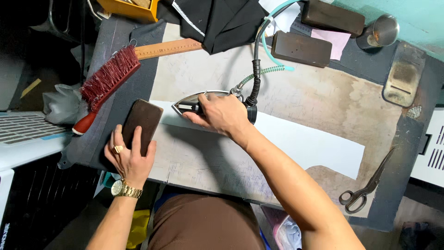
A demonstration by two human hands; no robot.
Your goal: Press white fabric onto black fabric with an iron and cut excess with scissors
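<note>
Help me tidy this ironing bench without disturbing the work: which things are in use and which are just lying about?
In use:
right hand on the silver steam iron
long white fabric strip
left hand on the dark brown wooden block

Lying about:
red bristle brush
wooden ruler
black metal scissors
two dark blocks
metal cup

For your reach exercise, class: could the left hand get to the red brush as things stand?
Probably yes. The left hand rests on a dark block, and the brush lies just beyond it on the grey mat, with nothing between them. The hand would have to let go of the block first.
</note>
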